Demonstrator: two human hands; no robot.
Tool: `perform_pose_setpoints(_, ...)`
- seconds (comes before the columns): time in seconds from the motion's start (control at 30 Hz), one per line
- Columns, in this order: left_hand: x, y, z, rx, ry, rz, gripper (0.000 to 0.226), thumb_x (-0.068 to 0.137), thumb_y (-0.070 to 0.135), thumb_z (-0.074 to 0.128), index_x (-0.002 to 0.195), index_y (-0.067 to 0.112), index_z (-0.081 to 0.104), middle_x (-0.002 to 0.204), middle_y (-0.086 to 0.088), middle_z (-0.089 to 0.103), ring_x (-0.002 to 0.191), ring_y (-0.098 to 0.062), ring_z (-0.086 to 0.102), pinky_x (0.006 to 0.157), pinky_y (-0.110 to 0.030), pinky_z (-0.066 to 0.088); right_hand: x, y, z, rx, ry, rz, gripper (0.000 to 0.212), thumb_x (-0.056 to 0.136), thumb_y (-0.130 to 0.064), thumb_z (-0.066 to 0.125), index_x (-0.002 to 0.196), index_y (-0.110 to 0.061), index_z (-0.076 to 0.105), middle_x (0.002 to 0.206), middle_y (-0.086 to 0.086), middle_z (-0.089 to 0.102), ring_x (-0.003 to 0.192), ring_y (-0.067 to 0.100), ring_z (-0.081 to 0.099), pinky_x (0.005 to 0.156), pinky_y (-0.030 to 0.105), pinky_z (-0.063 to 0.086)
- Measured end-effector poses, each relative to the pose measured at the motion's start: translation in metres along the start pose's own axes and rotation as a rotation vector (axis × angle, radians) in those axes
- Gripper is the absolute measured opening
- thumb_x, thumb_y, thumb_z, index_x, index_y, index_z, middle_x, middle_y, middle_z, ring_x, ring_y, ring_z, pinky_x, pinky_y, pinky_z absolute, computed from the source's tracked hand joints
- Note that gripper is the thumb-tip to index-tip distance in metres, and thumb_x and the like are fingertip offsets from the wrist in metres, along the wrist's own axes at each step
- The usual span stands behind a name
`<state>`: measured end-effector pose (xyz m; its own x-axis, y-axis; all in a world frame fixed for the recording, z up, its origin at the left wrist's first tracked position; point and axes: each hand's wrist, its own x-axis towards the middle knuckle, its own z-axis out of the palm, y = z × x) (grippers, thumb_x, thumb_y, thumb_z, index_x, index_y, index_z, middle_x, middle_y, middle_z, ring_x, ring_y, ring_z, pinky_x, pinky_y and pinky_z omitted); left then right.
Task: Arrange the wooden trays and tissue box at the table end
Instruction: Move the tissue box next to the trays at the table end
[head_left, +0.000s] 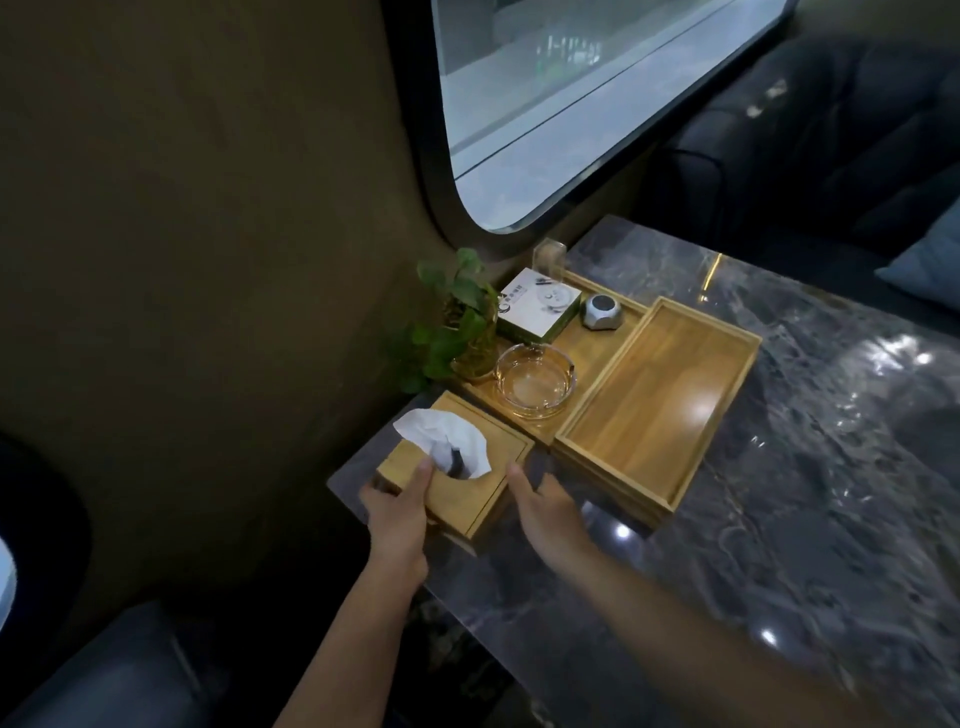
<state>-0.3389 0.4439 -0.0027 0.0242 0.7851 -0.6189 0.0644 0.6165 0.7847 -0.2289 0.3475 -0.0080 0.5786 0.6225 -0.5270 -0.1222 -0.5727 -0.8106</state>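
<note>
Task state: the light wooden tissue box (457, 467), white tissue (444, 441) standing out of its top slot, sat at the near wall-side corner of the dark marbled table (779, 467), about 8 o'clock from the trays. Its far corner was just beside the long wooden tray (597, 348) that ran along the wall. That tray carried a clear glass ashtray (535, 382), a small silver-and-black round device (601, 312), a white-and-green card box (540, 306) and a potted green plant (457, 322). The empty rectangular wooden tray (660, 405) lay flush against it at 3 o'clock and seemed to rest on a second tray beneath; I could not confirm this.

Judgement: trays looked grouped and squared; the tissue box sat skewed to them, so aligning it appeared to be what was left.

Hands: left hand (397, 512) clasped the box's near-left corner, thumb on the lid beside the tissue, fingers wrapped down the side. Right hand (545, 506) was relaxed with fingers spread, holding nothing, index tip at the box's right edge; contact uncertain. Both forearms reached in from 6 o'clock.
</note>
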Motion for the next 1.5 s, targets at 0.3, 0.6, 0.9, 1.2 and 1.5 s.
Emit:
perform_pose_setpoints(0.3,0.012,0.015,-0.001,0.079,-0.287,-0.16,0.047,0.087,0.034,0.058,0.124,0.007,0.047,0.112,-0.014,0.06,0.093,-0.026,0.059,0.077,-0.048,0.054,0.004,-0.005,0.027,0.145,-0.047,-0.03,0.047,0.092,-0.04,0.044,0.131,-0.013,0.042,0.123,0.006,0.058,0.108,0.019,0.053,0.092,0.031,0.041)
perform_pose_setpoints(0.6,0.011,0.02,0.01,0.102,-0.314,-0.139,0.048,0.086,0.034,0.059,0.126,0.01,0.045,0.12,-0.015,0.057,0.104,-0.028,0.056,0.075,-0.046,0.053,0.012,-0.005,0.02,0.166,-0.054,0.003,0.049,0.092,-0.043,0.044,0.133,-0.016,0.039,0.125,0.006,0.056,0.113,0.023,0.053,0.1,0.044,0.042)
perform_pose_setpoints(0.9,0.009,0.021,0.018,0.125,-0.289,-0.146,0.05,0.085,0.036,0.06,0.126,0.011,0.045,0.117,-0.013,0.059,0.101,-0.027,0.058,0.07,-0.044,0.054,0.015,-0.004,0.017,0.224,-0.057,0.03,0.054,0.089,-0.046,0.047,0.132,-0.015,0.039,0.126,0.008,0.055,0.114,0.024,0.053,0.099,0.046,0.044)
perform_pose_setpoints(1.2,0.01,0.022,0.018,0.125,-0.308,-0.15,0.051,0.086,0.035,0.058,0.129,0.013,0.043,0.123,-0.014,0.055,0.113,-0.031,0.052,0.085,-0.052,0.05,0.015,-0.002,0.016,0.223,-0.065,0.045,0.056,0.088,-0.049,0.046,0.134,-0.018,0.037,0.127,0.003,0.054,0.113,0.021,0.052,0.099,0.044,0.044)
perform_pose_setpoints(1.5,0.01,0.029,0.017,0.258,-0.023,0.141,0.068,0.085,0.036,0.059,0.14,0.015,0.025,0.142,-0.012,0.04,0.124,-0.027,0.042,0.101,-0.042,0.035,0.011,-0.011,-0.018,0.064,-0.099,0.049,0.037,0.082,-0.045,0.058,0.111,-0.024,0.05,0.097,-0.01,0.058,0.088,0.006,0.055,0.079,0.029,0.049)
